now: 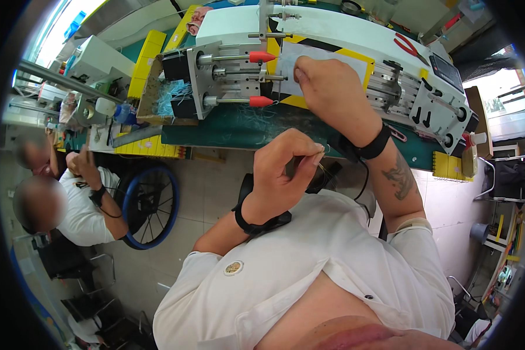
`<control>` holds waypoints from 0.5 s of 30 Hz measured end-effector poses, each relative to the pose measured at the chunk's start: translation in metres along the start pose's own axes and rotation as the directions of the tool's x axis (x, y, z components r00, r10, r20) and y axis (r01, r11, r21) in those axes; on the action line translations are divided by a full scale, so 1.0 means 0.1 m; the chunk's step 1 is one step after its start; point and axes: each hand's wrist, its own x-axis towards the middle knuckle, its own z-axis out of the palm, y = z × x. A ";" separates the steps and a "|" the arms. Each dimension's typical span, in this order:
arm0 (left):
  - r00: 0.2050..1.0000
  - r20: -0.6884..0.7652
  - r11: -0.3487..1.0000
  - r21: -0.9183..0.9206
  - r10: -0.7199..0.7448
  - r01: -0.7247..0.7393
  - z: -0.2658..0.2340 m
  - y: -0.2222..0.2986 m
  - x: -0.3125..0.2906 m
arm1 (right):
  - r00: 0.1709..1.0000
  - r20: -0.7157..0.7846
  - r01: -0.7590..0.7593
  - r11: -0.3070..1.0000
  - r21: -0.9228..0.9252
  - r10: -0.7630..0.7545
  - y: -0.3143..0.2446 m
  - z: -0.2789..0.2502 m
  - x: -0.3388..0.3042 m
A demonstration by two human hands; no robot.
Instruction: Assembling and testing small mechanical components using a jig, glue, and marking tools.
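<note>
My left hand (283, 169) is in front of the bench edge, thumb and forefinger pinched on thin wires (325, 170); a small pale loop shows at the fingertips. Over the bench machine, my right hand (335, 93) is closed, its fingertips above a whitish sheet (324, 54) framed in yellow and black tape. Whatever those fingers hold is hidden or too small to name. Just left of that hand, two metal rods end in red tips, an upper red tip (262, 56) and a lower red tip (261, 101). Their rods come out of a metal end plate (199, 81).
Red-handled pliers (411, 46) lie on the white surface at the back right. A box of blue shreds (172, 96) sits left of the machine. Rails and a slotted block (443, 114) stand at right. Another person (87, 204) sits at left beside a blue-rimmed wheel (151, 204).
</note>
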 end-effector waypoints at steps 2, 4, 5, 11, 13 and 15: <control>1.000 0.013 1.000 -0.027 -0.014 0.014 -0.02 0.10 -0.02 | 0.998 0.033 0.055 0.995 0.085 -0.058 -0.12 0.06 -0.04; 0.999 0.041 0.998 -0.060 -0.033 0.036 -0.07 0.23 -0.01 | 0.980 0.150 0.104 0.978 0.179 -0.132 -0.30 0.08 -0.11; 0.987 0.162 0.998 -0.060 0.014 -0.004 -0.13 0.30 0.02 | 0.982 0.145 0.096 0.980 0.176 -0.123 -0.33 0.01 -0.18; 0.986 0.164 0.993 -0.118 -0.010 0.029 -0.03 0.40 0.18 | 0.982 0.066 0.162 0.972 0.168 -0.176 -0.08 -0.57 -0.78; 0.979 0.041 0.977 -0.061 -0.202 0.204 0.15 0.22 0.29 | 1.000 -0.022 0.014 0.934 0.356 -0.006 -0.06 -0.74 -0.99; 0.979 -0.006 0.972 -0.124 -0.204 0.201 0.42 0.08 0.39 | 0.975 -0.103 -0.112 0.840 0.531 0.195 -0.04 -0.85 -1.17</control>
